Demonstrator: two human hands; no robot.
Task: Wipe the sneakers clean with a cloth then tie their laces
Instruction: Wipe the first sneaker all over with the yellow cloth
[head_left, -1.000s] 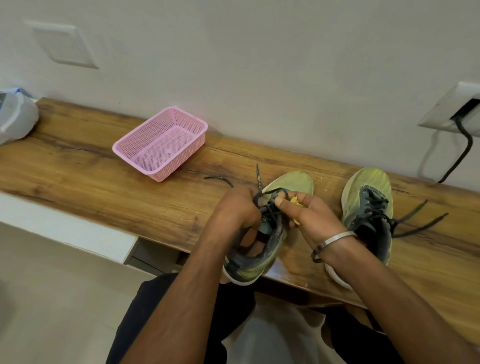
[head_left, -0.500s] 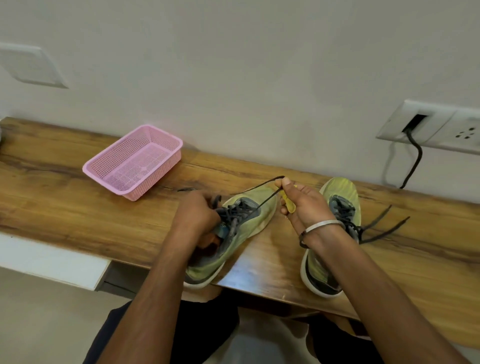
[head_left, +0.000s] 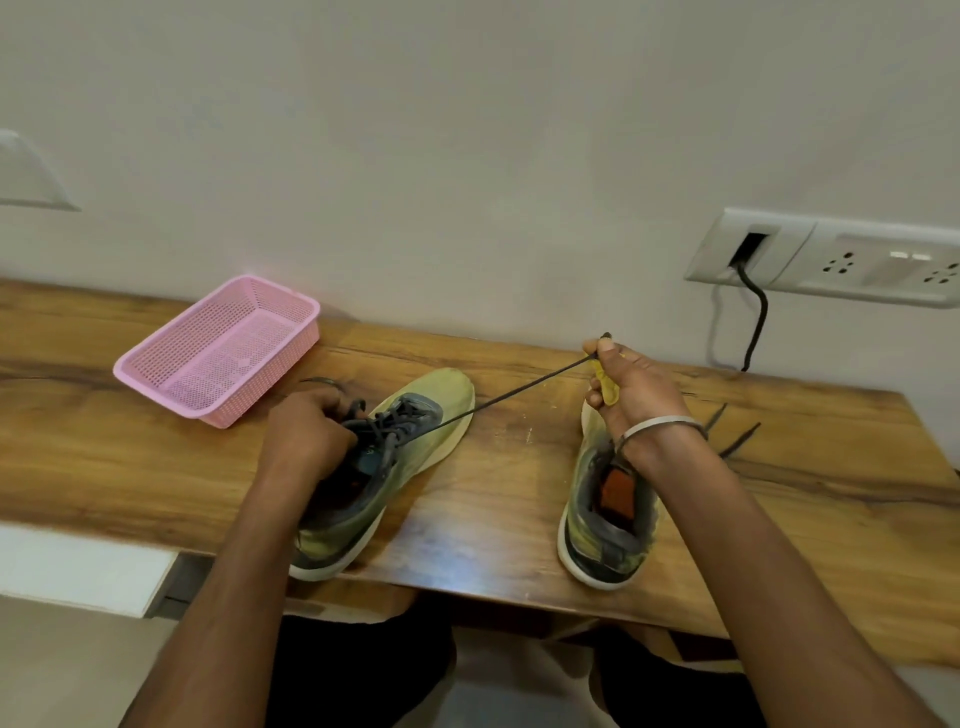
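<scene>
The left sneaker (head_left: 384, 467) lies on the table (head_left: 493, 499); its lace (head_left: 519, 389) runs taut to the right hand (head_left: 636, 395), which pinches the lace end and a yellow cloth (head_left: 605, 387). The left hand (head_left: 311, 434) grips the laces at the tongue. The right sneaker (head_left: 602, 525) stands partly hidden behind the right wrist. A pink basket (head_left: 218, 348) holds nothing visible.

left hand (head_left: 306, 436) curled, right hand (head_left: 636, 387) pinching, raised

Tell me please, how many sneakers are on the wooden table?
2. The left sneaker lies between the hands, the left hand at its laces. The right sneaker stands further right, partly behind the right hand. None seems hidden.
</scene>
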